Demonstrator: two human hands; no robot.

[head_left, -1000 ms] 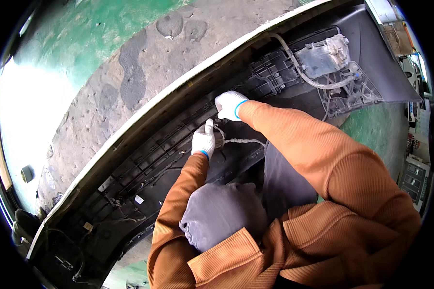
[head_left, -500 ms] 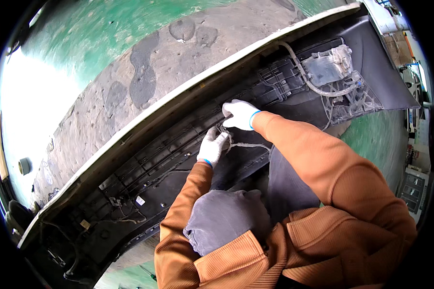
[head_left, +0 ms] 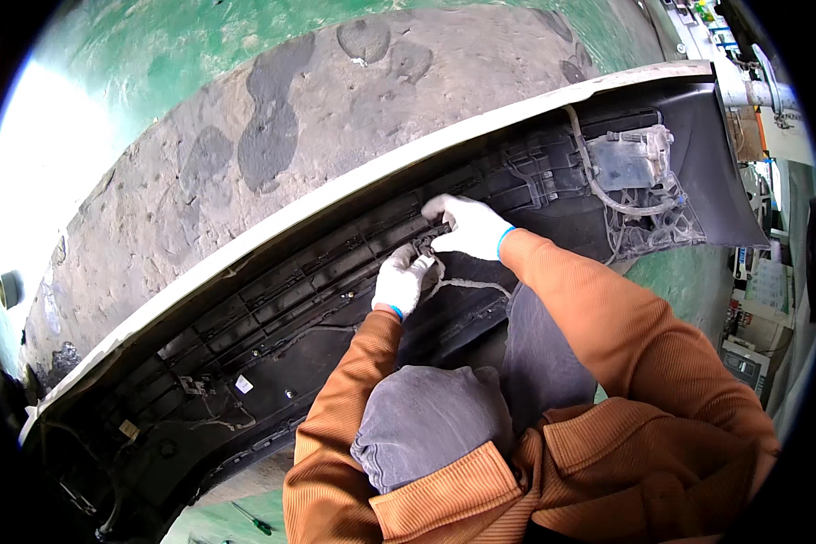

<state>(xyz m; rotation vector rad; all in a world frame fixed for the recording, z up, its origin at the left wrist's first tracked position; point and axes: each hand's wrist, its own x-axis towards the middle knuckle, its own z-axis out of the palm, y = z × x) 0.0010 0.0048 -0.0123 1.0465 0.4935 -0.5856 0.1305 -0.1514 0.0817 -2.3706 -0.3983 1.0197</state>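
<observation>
Green painted floor (head_left: 190,63) with a broad worn grey patch (head_left: 354,109) surrounds a long curved black plastic bumper (head_left: 716,181), which I see inner side up, its white outer edge on the side away from the wearer. Both hands are at about the bumper's middle, in white knitted gloves with blue cuffs. My view has the left hand (head_left: 402,283) with its fingers curled in just beside a pale wrapped cable (head_left: 471,285); whether it grips the cable, I cannot tell. That cable lies across the bumper's middle and runs toward its near edge, by the wearer's right leg. I find the right hand (head_left: 470,227) half open, thumb and forefinger parted above dark plastic; anything at its other fingertips is hidden. Near the bumper's right end sit a flat grey rectangular box (head_left: 627,165) and a bent grey hose (head_left: 639,210). Toward its left end I make out a small white label (head_left: 243,384).
</observation>
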